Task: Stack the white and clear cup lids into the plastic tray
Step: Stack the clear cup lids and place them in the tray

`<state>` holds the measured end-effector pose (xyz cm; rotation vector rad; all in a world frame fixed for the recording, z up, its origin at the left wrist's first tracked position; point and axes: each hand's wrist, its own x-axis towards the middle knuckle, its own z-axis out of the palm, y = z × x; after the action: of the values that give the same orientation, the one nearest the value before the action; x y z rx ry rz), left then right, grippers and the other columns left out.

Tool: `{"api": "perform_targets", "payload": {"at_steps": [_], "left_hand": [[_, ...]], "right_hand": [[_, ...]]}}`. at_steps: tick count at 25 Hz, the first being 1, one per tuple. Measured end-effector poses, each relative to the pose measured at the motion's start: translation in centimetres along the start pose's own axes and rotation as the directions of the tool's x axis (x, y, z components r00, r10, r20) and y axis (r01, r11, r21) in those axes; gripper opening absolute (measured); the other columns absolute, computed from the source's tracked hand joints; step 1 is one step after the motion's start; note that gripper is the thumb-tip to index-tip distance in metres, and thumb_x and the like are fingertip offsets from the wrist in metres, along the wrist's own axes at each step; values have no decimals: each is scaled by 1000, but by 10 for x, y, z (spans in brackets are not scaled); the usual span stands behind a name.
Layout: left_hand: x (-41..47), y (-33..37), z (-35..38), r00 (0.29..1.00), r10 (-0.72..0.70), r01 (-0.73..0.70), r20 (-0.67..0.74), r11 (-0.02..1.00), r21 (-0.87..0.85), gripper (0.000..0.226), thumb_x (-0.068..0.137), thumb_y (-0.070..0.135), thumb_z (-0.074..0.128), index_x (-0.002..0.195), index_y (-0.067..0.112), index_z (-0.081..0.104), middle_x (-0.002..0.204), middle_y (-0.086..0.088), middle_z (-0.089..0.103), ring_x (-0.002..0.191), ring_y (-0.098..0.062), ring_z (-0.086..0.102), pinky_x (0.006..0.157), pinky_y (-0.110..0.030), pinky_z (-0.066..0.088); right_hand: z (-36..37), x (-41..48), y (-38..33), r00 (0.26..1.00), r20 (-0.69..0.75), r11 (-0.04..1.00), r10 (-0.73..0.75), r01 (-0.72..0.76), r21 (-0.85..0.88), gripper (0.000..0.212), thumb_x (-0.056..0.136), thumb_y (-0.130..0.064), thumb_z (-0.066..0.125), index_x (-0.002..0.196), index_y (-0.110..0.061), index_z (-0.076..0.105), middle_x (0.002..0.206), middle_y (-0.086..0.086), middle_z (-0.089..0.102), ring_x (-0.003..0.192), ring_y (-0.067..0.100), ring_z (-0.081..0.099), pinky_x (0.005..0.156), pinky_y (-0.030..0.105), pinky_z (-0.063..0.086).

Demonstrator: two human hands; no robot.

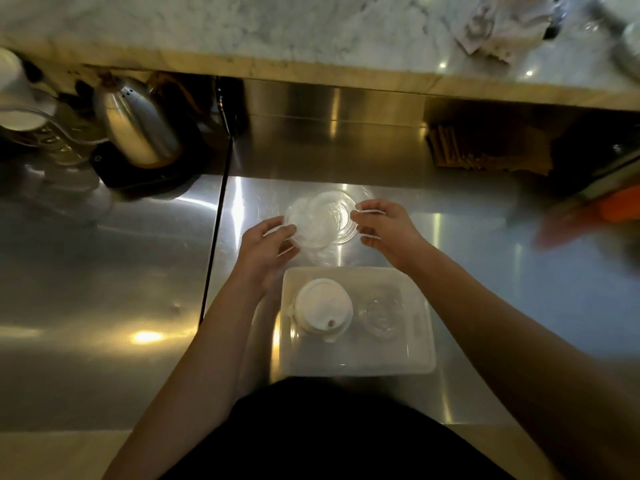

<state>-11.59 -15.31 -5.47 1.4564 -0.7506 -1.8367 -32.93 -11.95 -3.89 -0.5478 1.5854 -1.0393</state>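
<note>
Dark shirt (329, 441) nearest; held clear lids (320, 221) blur together.

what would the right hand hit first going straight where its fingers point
The right hand meets the round clear plastic lid its fingers pinch; beyond it, probably the cloudy round lid the left hand holds.

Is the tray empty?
No, a stack of white lids sits in the left half of the tray, with clear lids beside it.
</note>
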Motion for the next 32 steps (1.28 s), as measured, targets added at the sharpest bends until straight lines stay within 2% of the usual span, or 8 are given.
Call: {"api": "perform_targets", "payload": {"at_steps": [9, 12, 15, 18, 21, 25, 28, 32], "left_hand": [[-42, -6, 43, 958, -53, 63, 281, 998, -26, 41, 88, 15, 69, 127, 8, 59, 115, -11, 68, 90, -19, 71, 78, -29, 59], [-51, -9, 55, 939, -51, 57, 340, 998, -9, 43, 89, 16, 68, 130, 6, 57, 114, -10, 69, 93, -21, 71, 81, -30, 60], [-58, -10, 64, 924, -51, 52, 378, 999, 6, 43, 90, 16, 66, 131, 6, 57, 113, -10, 69, 93, -20, 71, 76, -28, 59], [-67, -5, 75, 913, -30, 19, 407, 999, 32, 38, 92, 17, 64, 128, 6, 59, 115, -12, 69, 97, -23, 70, 78, -29, 60], [-75, -2, 84, 912, -28, 12, 409, 999, 41, 22, 93, 21, 63, 113, 10, 64, 116, -13, 69, 100, -27, 70, 81, -34, 59], [-79, -1, 92, 918, 12, -59, 397, 992, 108, 26, 88, 28, 69, 109, 11, 66, 116, -12, 70, 104, -29, 70, 84, -37, 57], [-83, -1, 95, 928, 16, -65, 373, 991, 120, 17, 90, 24, 68, 102, 13, 67, 114, -13, 69, 101, -31, 69, 87, -41, 57], [-87, -6, 97, 924, 39, -115, 380, 977, 177, 22, 88, 27, 70, 105, 14, 68, 111, -10, 72, 103, -29, 70, 91, -42, 57]], "right_hand": [[-34, -59, 15, 990, -115, 995, -77, 83, 48, 28, 88, -15, 70, 114, -4, 64, 92, 10, 64, 78, 17, 60, 71, 30, 53], [-44, -74, 17, 988, -139, 994, -70, 81, 69, 30, 90, -18, 68, 117, -9, 61, 110, 13, 64, 95, 24, 65, 82, 36, 57], [-53, -87, 14, 993, -109, 985, -52, 69, 160, 34, 91, -17, 67, 122, -10, 55, 118, 13, 61, 100, 31, 68, 78, 35, 60], [-61, -98, 8, 986, -141, 983, -90, 111, 143, 35, 91, -17, 68, 122, -12, 54, 115, 10, 61, 97, 28, 67, 75, 31, 60], [-66, -103, 7, 969, -203, 979, -138, 164, 119, 34, 90, -16, 68, 120, -12, 54, 108, 6, 63, 91, 22, 68, 69, 26, 59], [-68, -108, 8, 952, -229, 972, -203, 224, 68, 30, 90, -15, 68, 117, -14, 54, 100, 1, 65, 87, 17, 68, 62, 22, 58], [-71, -111, 11, 947, -242, 974, -209, 225, 40, 31, 90, -15, 68, 117, -16, 54, 103, 3, 65, 89, 17, 68, 63, 22, 58], [-75, -113, 15, 947, -231, 973, -224, 232, 8, 32, 89, -15, 70, 116, -19, 55, 106, 4, 65, 93, 18, 67, 66, 23, 58]]}}
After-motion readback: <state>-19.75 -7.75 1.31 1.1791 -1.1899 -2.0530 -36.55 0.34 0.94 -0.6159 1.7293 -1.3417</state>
